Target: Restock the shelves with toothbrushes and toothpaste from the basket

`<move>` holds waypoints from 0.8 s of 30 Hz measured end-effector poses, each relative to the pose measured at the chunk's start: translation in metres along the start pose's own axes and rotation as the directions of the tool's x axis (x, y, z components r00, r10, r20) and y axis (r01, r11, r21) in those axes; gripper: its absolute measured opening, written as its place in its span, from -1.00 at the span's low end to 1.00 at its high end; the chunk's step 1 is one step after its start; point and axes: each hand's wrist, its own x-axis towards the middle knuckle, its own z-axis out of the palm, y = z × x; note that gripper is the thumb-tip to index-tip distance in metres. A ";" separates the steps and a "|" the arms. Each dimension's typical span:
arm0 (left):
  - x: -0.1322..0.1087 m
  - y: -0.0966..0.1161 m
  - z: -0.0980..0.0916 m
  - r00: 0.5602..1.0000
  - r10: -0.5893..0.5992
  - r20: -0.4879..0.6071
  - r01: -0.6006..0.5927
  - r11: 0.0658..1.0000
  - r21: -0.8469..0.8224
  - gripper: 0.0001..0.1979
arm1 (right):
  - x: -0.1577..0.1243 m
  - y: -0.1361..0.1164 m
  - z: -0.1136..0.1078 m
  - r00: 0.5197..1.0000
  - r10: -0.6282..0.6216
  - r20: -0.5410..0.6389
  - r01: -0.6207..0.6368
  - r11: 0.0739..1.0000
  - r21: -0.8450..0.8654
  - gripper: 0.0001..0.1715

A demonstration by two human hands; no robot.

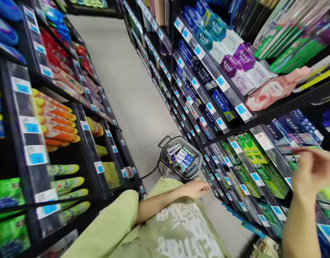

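My left hand (197, 188) hangs in front of my green shirt, just below the basket, with fingers loosely bent and apart and nothing visible in them. Below it to the upper left, a dark shopping basket (165, 165) stands on the floor, holding several blue-and-white toothpaste boxes (185, 158). At the far right, my right hand (311, 172) is raised before the toothpaste shelf, near green boxes (291, 163) and dark blue boxes (296, 125). Motion blurs it and its fingertips are unclear, so whether it holds anything cannot be told.
Shelves with price tags (220, 81) line the right side, stocked with toothpaste boxes, a pink bottle (275, 93) and hanging packs (285, 53). Orange bottles (58, 120) and green-capped bottles (70, 184) fill the left shelves. A pale tiled aisle floor (122, 79) runs between them.
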 end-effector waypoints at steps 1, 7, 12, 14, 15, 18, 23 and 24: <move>0.001 -0.007 0.001 1.000 -0.020 -0.019 0.019 0.999 -0.036 -0.72 | -0.016 -0.013 0.013 0.986 -0.024 0.166 0.020 0.999 0.028 -0.81; 0.017 -0.073 -0.003 0.918 -0.227 -0.326 0.159 0.962 -0.223 -0.71 | -0.141 -0.026 0.128 0.573 -0.105 0.813 -0.216 0.938 0.273 -0.77; 0.029 -0.184 -0.033 0.626 -0.527 -0.575 0.438 0.847 -0.300 -0.65 | -0.282 -0.014 0.229 0.326 -0.027 0.945 -0.460 0.869 0.183 -0.70; 0.031 -0.239 -0.044 0.466 -0.611 -0.640 0.547 0.767 -0.335 -0.65 | -0.339 -0.011 0.265 0.229 -0.028 0.973 -0.537 0.830 0.150 -0.69; 0.032 -0.266 -0.049 0.395 -0.640 -0.659 0.595 0.725 -0.348 -0.66 | -0.368 -0.009 0.284 0.191 -0.026 0.981 -0.573 0.808 0.133 -0.68; 0.036 -0.348 -0.057 0.254 -0.679 -0.689 0.704 0.618 -0.349 -0.68 | -0.448 -0.004 0.341 0.109 0.040 0.993 -0.696 0.716 0.048 -0.70; 0.056 -0.473 -0.063 0.293 -0.671 -0.681 0.801 0.561 -0.209 -0.59 | -0.565 0.009 0.437 -0.068 0.286 0.956 -0.899 0.398 -0.183 -0.69; 0.062 -0.496 -0.065 0.317 -0.669 -0.672 0.810 0.559 -0.175 -0.55 | -0.585 0.014 0.453 -0.107 0.307 0.946 -0.912 0.349 -0.216 -0.68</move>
